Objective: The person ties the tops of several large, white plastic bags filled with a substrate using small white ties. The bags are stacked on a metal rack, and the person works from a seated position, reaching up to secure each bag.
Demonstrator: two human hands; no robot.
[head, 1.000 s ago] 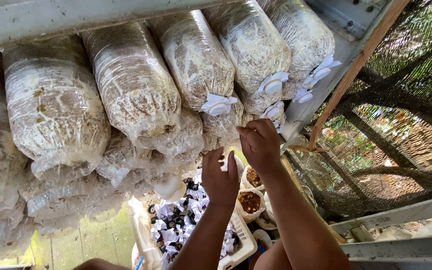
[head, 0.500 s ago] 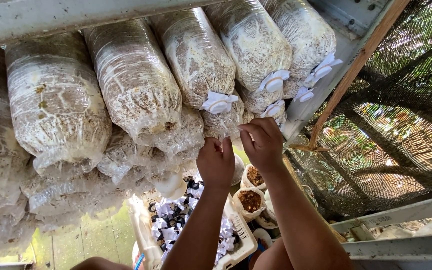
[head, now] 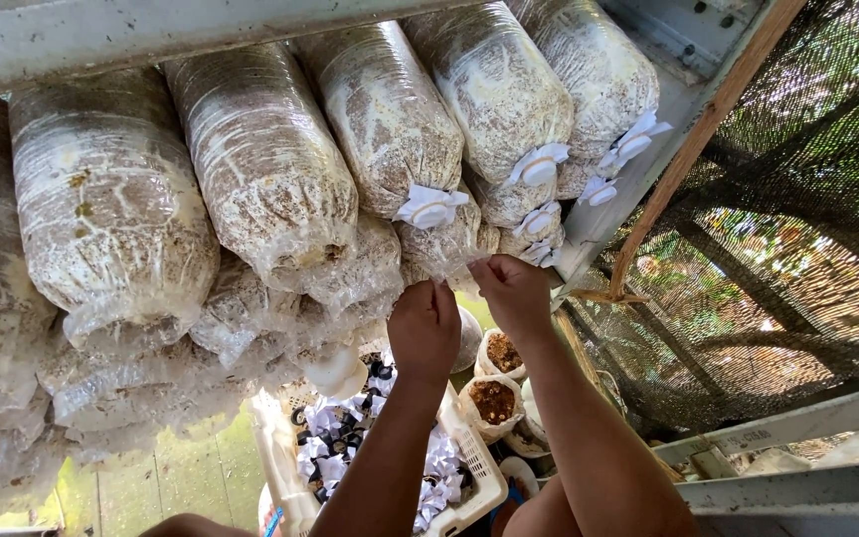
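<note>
Between both hands' fingers (head: 446, 289): bag mouth (head: 454, 261).

Left hand (head: 424, 328): raised, fingers pinching the loose plastic mouth of a bag (head: 439, 249) in the second row.
Right hand (head: 514, 293): raised just beside the left, fingertips on the same plastic.
Bags: long clear sacks of pale, brown-flecked filling, stacked on their sides under a grey beam (head: 151, 30).
Caps (head: 429, 209): white, on the necks of several bags above the hands.
Basket (head: 469, 467): white, below the arms, holding small white and black pieces.
Open bags (head: 494, 398): beside the basket, brown filling showing.
Netting (head: 797, 249): dark mesh at right, behind a wooden strut (head: 698, 139).
</note>
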